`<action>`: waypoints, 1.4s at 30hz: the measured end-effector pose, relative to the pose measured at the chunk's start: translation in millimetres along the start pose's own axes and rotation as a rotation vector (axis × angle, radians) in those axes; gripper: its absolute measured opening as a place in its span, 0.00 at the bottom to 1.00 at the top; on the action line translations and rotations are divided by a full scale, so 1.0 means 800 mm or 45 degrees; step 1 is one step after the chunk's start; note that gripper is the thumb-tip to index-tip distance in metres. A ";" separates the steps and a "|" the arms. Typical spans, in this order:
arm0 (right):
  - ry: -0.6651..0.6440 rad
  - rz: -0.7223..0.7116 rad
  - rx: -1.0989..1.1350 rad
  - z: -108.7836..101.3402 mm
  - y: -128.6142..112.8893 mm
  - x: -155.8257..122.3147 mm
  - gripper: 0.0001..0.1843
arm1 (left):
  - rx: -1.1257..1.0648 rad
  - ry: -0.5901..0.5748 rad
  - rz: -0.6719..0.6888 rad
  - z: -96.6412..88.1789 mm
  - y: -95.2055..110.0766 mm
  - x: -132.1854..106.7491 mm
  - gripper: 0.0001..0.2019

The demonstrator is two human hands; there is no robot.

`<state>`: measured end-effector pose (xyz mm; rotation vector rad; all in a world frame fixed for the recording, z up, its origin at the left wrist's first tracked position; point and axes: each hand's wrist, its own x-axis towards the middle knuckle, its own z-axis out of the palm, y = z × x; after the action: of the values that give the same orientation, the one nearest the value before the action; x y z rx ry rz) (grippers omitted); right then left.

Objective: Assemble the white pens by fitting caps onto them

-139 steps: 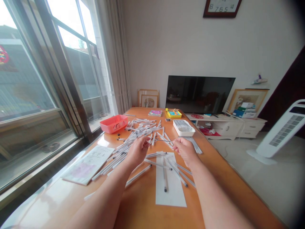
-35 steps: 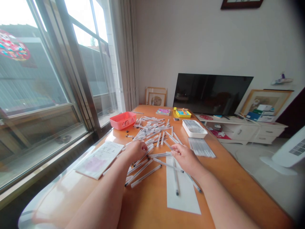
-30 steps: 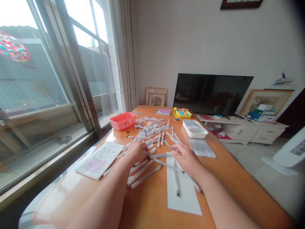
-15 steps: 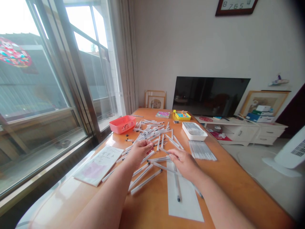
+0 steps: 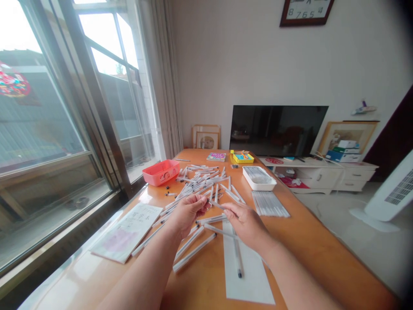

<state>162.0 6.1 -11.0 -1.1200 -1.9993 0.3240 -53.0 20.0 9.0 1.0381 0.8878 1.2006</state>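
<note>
Both hands are raised a little above a wooden table strewn with several white pens. My left hand pinches something small between thumb and fingertips; I cannot make out what. My right hand pinches one end of a thin white pen that points toward the left hand. The two hands are almost touching. Below the right hand lies a white paper sheet with one pen on it.
A pink tray stands at the table's left, a white tray at the right with a row of pens laid beside it. A printed sheet lies near the window. A TV and a fan are beyond.
Both hands have lifted off the table with what they picked up and come together; earlier they were down among the pens. The view has shifted slightly.
</note>
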 end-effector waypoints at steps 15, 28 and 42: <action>-0.020 -0.013 -0.087 -0.002 -0.004 -0.001 0.15 | 0.032 0.046 0.001 0.004 -0.002 0.001 0.14; -0.010 -0.041 -0.125 0.001 -0.004 -0.004 0.14 | 0.133 0.034 0.051 0.000 -0.010 0.005 0.15; -0.036 0.026 -0.092 -0.003 -0.011 -0.003 0.14 | 0.024 0.011 0.013 0.003 -0.004 0.001 0.16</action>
<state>158.9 -1.4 -5.6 -1.1875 -2.0399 0.2810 -49.6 20.2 6.8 1.0544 0.9028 1.2081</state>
